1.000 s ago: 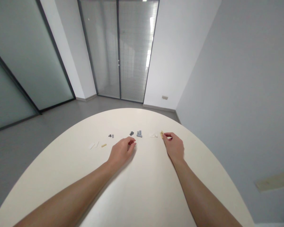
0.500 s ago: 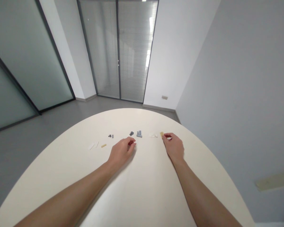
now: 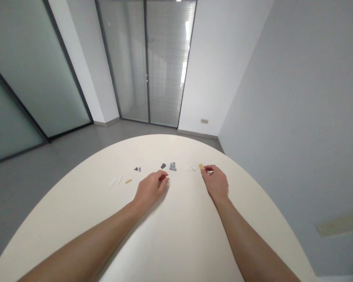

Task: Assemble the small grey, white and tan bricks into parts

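Observation:
My left hand rests on the table with its fingers curled and the thumb close to the index finger. Whatever lies between those fingertips is too small to make out. Just beyond it sit small dark grey pieces and a cluster of blue-grey pieces, which look like toy building bricks. On the right, the thumb and index finger of my right hand close at the near edge of small tan pieces. Pale white pieces lie just left of that hand.
The round cream table carries more small parts on the left: dark pieces, a tan strip and thin white strips. Past its far edge are glass doors, and a wall rises at the right.
Both hands hold nearly the same place and pose. The view has shifted very slightly; no piece has clearly moved.

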### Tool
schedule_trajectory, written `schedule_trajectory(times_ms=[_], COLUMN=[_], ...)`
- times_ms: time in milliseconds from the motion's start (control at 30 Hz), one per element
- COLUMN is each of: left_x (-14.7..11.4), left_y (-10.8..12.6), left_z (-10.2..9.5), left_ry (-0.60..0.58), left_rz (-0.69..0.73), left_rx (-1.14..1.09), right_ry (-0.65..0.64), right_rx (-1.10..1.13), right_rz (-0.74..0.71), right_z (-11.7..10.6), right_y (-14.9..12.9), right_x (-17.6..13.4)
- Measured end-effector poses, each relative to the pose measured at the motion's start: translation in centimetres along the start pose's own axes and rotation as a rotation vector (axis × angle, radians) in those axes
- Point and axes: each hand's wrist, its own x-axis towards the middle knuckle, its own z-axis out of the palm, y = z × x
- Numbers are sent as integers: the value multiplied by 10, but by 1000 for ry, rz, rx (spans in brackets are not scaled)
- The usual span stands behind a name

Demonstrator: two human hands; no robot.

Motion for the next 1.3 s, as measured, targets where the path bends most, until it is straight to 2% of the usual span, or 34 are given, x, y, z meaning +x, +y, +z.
schedule_trajectory(times_ms=[233, 367, 467, 600, 667, 867, 1033, 1167, 1300], left_x=[0, 0, 0, 0, 0, 0, -6, -14, -19], left_y=[0, 1, 1, 2, 2, 2, 1, 0, -3], left_z=[1, 2, 2, 3, 3, 4, 5, 4, 5], left_ry=[6, 7, 12, 22, 26, 63, 84, 105, 58], left_rz=[17, 17, 27, 41, 46, 52, 134, 44, -32], left_rx=[24, 38, 32, 15, 17, 101, 312, 502, 527], right_ry=[-4, -31, -120, -358, -426, -451, -448, -457, -460], right_rx=[10, 38, 81, 175, 209, 222, 220, 215, 215], right_rz=[10, -88, -287, -680, -779, -808, -818, -823, -823], right_z=[-1, 3, 6, 7, 7, 13, 16, 17, 18], right_y=[-3, -16, -33, -48, -49, -41, -39, -38, -37], right_x=[0, -9, -23, -40, -43, -39, -38, -38, -37])
